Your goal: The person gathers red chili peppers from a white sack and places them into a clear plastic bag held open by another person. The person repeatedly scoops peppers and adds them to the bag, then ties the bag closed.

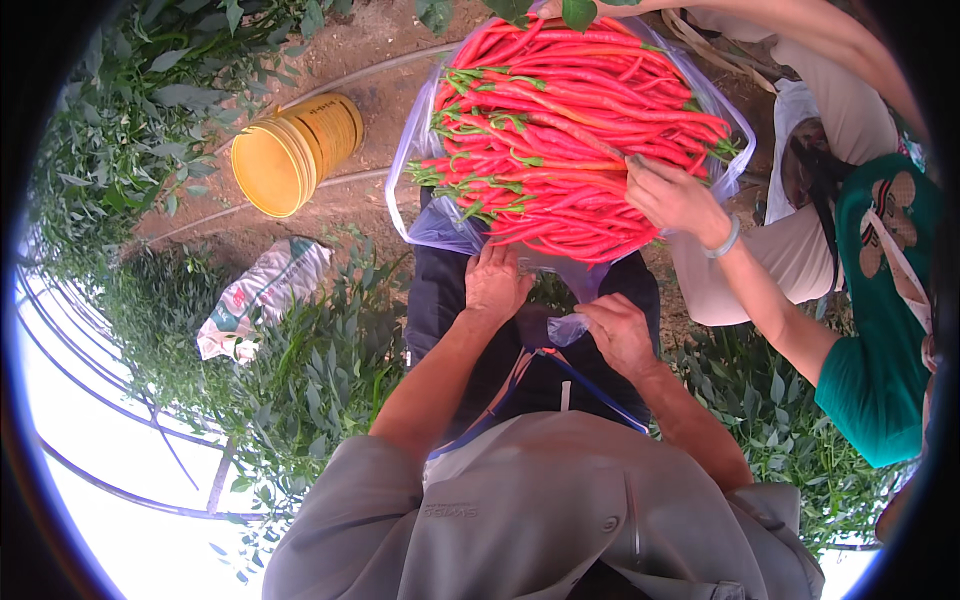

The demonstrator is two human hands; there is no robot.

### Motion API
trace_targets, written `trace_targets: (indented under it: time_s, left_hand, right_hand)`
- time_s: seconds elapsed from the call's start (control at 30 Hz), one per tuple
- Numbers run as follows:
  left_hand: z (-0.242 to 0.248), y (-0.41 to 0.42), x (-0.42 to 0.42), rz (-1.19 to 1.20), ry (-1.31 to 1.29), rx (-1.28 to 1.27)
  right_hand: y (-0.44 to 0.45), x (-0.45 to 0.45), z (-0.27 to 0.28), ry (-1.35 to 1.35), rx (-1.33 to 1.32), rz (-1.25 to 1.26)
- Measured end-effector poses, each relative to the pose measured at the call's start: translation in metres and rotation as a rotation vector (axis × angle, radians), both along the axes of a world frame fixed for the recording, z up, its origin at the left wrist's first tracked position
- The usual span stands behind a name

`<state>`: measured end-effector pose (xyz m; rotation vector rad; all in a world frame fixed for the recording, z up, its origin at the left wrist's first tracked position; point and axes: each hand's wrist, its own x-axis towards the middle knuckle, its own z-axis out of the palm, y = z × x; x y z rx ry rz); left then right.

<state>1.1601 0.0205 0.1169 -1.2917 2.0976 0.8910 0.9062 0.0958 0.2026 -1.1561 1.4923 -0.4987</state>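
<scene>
A large heap of long red chili peppers [555, 135] with green stems fills a pale purple plastic bag [450, 231] in front of my knees. My left hand [495, 281] rests at the near edge of the bag, fingers against the plastic just below the peppers; its fingertips are partly hidden. With fingers pinched, my right hand [619, 330] grips a gathered piece of the bag's near edge. A co-worker's hand [671, 195], with a band on the wrist, touches the peppers at the right side. Another hand [551, 9] is at the bag's far edge.
On the soil at left lies a yellow plastic bucket [330, 142], tipped on its side, near thin hoses [360, 178]. A white printed sack [266, 296] rests among leafy pepper plants [322, 375]. A person in a green shirt [870, 375] is close at right. Greenhouse hoops [120, 480] curve at lower left.
</scene>
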Motion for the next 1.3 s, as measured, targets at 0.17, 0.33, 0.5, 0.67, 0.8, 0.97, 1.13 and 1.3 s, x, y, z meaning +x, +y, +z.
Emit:
trace_targets:
  time_s: [0.17, 0.33, 0.5, 0.67, 0.8, 0.97, 1.13, 1.3]
  left_hand:
    - [0.03, -0.03, -0.021, -0.09, 0.065, 0.261]
    - [0.017, 0.024, -0.076, 0.389, 0.636, 0.147]
    - [-0.017, 0.048, -0.098, 0.56, 0.617, 0.236]
    - [-0.007, 0.052, -0.095, 0.863, 0.664, 0.354]
    - [0.01, 0.025, -0.105, 1.093, 0.594, 0.492]
    - [0.011, 0.025, -0.101, 1.133, 0.619, 0.544]
    - [0.021, 0.013, -0.101, 1.111, 0.575, 0.57]
    - [0.024, 0.005, -0.096, 0.921, 0.598, 0.472]
  right_hand:
    - [-0.031, -0.005, -0.002, 0.02, -0.028, -0.021]
    - [-0.075, -0.022, -0.005, 0.045, -0.149, 0.09]
    - [-0.093, -0.041, -0.008, 0.063, -0.151, 0.26]
    - [-0.107, -0.05, -0.01, 0.021, -0.111, 0.269]
    - [-0.158, -0.049, -0.008, 0.2, -0.325, -0.048]
    - [-0.19, -0.033, -0.016, 0.207, -0.376, -0.154]
    - [-0.225, -0.049, -0.027, 0.305, -0.15, -0.324]
    - [-0.287, -0.071, -0.059, 0.778, -0.551, -0.182]
